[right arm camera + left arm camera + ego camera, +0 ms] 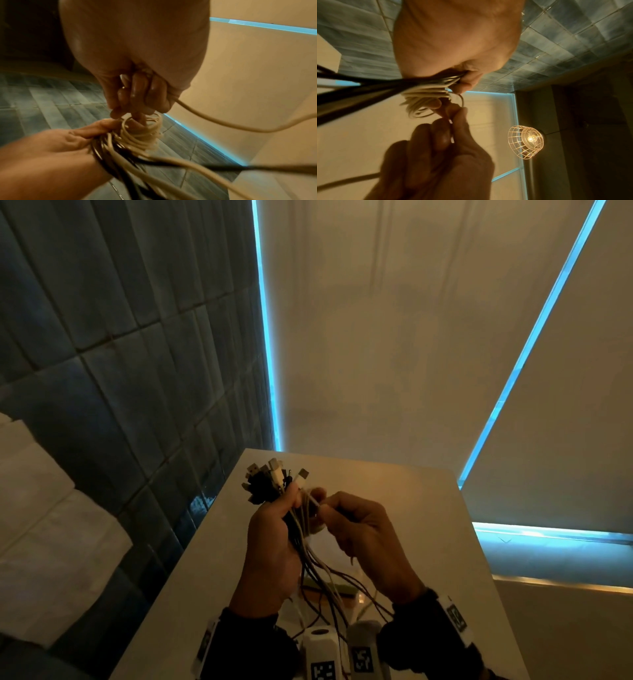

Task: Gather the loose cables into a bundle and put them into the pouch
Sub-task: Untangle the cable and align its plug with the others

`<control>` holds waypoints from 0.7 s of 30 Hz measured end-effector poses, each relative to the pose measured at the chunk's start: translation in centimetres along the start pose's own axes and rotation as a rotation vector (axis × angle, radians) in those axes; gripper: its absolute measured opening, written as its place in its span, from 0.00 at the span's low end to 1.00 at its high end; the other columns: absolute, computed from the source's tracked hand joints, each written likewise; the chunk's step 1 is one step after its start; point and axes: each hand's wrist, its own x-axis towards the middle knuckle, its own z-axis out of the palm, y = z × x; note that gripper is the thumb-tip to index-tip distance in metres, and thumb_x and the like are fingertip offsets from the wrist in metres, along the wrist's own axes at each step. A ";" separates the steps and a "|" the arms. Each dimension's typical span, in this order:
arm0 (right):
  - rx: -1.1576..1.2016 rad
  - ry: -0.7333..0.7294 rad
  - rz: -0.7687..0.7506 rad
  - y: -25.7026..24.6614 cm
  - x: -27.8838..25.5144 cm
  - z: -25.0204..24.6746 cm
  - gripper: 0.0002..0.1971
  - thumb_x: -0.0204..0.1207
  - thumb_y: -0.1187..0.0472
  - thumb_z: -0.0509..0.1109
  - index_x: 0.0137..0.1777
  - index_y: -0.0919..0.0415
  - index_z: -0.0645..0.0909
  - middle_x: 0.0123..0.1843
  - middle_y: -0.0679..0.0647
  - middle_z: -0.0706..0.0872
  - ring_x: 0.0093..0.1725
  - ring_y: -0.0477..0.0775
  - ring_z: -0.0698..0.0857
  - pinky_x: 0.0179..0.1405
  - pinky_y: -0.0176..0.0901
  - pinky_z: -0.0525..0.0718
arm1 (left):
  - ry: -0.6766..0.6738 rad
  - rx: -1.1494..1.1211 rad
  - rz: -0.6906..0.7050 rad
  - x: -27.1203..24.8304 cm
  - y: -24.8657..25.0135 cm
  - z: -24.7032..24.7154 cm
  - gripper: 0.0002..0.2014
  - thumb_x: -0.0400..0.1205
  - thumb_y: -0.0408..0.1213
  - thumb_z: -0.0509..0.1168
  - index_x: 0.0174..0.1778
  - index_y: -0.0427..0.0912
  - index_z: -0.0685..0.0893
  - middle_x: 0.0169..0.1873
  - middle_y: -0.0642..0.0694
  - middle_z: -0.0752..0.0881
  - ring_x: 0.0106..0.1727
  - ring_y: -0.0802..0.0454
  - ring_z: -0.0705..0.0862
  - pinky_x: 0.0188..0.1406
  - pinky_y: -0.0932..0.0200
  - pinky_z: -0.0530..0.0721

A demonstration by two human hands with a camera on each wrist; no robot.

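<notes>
No readable words, brands or numbers, only black-and-white square marker codes on the wrist-worn cameras (323, 655) at six o'clock and the right wristband (457, 618) at five o'clock

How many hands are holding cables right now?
2. The left hand grips the cable bundle above the table; the right hand, beside it, pinches one pale cable. Neither is hidden.

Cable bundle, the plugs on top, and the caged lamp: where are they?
cable bundle (301, 534): head view, on the wrapped middle.
plugs (263, 475): head view, on the cluster's top.
caged lamp (526, 144): left wrist view, on the wire cage.
</notes>
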 end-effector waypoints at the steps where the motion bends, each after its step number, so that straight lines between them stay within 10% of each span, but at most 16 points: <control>1: 0.003 -0.014 0.034 0.4 -0.1 0.0 0.11 0.81 0.66 0.64 0.38 0.63 0.83 0.25 0.44 0.75 0.23 0.42 0.67 0.23 0.34 0.65 | -0.018 -0.050 0.001 0.0 0.1 -0.1 0.14 0.86 0.38 0.57 0.36 0.39 0.79 0.38 0.39 0.88 0.43 0.45 0.88 0.51 0.47 0.84; 21: -0.052 -0.036 0.228 5.0 -1.2 -1.8 0.13 0.82 0.68 0.63 0.34 0.68 0.79 0.18 0.41 0.74 0.19 0.37 0.70 0.24 0.24 0.66 | -0.177 -0.194 0.062 0.3 0.0 -0.4 0.13 0.79 0.41 0.60 0.30 0.41 0.69 0.29 0.44 0.74 0.28 0.53 0.69 0.39 0.55 0.70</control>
